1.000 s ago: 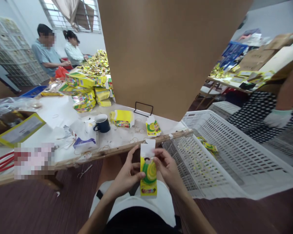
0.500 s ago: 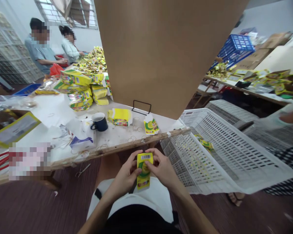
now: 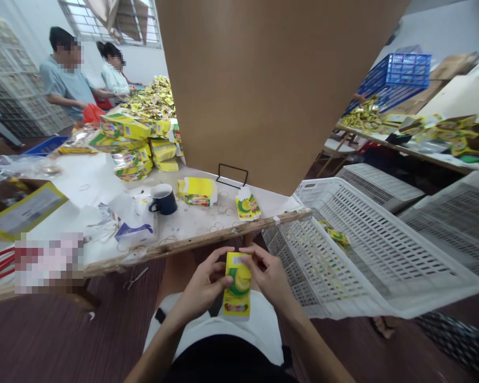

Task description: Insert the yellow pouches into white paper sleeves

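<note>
A small yellow and green box (image 3: 238,287) is held upright over my lap, below the table's front edge. My left hand (image 3: 207,279) grips its left side, thumb on the front face. At its upper right, my right hand (image 3: 266,268) has fingers on the top edge and the printed label. On the table above lie a small stack of similar flat boxes (image 3: 247,206) and a yellow packet stack (image 3: 197,190). A dark blue mug (image 3: 163,200) stands to their left.
A big brown board (image 3: 263,96) rises behind the table edge (image 3: 183,243). White plastic crates (image 3: 387,234) stand to the right, one holding yellow boxes. Piled yellow boxes (image 3: 127,130) and two people are at the back left. Scissors (image 3: 135,277) lie on the floor.
My right fingers have moved up to the top of the box, and its face is turned slightly. The person at the right edge has mostly left view. A person at back left has moved their arms.
</note>
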A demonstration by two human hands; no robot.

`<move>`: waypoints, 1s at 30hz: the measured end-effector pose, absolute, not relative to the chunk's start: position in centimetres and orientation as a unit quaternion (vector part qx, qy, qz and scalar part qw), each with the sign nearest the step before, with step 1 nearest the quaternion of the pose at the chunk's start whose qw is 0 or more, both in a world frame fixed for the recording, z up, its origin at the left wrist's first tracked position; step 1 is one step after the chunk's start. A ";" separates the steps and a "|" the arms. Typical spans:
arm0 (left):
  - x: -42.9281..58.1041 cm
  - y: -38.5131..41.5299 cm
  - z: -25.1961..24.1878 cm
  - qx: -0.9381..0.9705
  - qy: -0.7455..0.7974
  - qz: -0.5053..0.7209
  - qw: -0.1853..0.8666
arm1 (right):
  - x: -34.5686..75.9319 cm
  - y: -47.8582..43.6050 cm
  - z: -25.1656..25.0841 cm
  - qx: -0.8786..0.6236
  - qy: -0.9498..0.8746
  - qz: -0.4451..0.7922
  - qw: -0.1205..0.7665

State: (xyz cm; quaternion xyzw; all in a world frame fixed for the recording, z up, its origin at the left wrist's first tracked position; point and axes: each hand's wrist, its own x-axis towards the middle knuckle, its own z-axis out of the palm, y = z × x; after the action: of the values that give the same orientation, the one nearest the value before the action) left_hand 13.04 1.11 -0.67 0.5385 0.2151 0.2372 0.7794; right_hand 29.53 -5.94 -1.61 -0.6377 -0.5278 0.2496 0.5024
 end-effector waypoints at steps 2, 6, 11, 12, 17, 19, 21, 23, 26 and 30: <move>13.3 0.9 -1.0 0.545 0.222 0.245 0.771 | 29.4 -5.9 -2.2 -0.625 -0.516 0.258 0.526; 14.1 0.4 -2.5 0.546 0.232 0.276 0.756 | 29.2 -5.8 -2.9 -0.599 -0.491 0.320 0.546; 14.1 0.7 -3.2 0.617 0.299 0.319 0.655 | 34.5 -6.9 0.2 -0.708 -0.476 -0.027 0.521; 14.0 1.0 -3.2 0.623 0.308 0.323 0.642 | 36.0 -7.0 1.1 -0.736 -0.436 -0.135 0.500; 13.9 1.2 -3.0 0.620 0.314 0.307 0.650 | 39.2 -3.2 1.3 -0.789 -0.481 -0.196 0.329; 14.0 1.1 -3.1 0.628 0.305 0.295 0.653 | 38.6 0.1 -0.6 -0.781 -0.549 -0.127 0.268; 14.0 1.1 -3.1 0.636 0.299 0.286 0.652 | 37.9 3.5 -2.6 -0.779 -0.586 -0.074 0.211; 13.8 1.4 -3.1 0.641 0.305 0.287 0.642 | 37.7 6.2 -4.0 -0.780 -0.602 -0.038 0.165; 13.4 1.9 -3.1 0.645 0.325 0.298 0.625 | 38.0 8.2 -4.7 -0.782 -0.614 -0.008 0.109; 13.7 1.7 -3.5 0.647 0.327 0.286 0.627 | 38.4 8.5 -4.2 -0.782 -0.621 -0.001 0.054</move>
State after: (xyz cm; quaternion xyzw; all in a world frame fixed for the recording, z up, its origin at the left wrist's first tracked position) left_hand 13.66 1.69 -3.52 0.6470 0.3268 0.2858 0.6269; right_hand 38.38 8.52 -4.23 -0.7819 -0.6211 -0.0007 0.0537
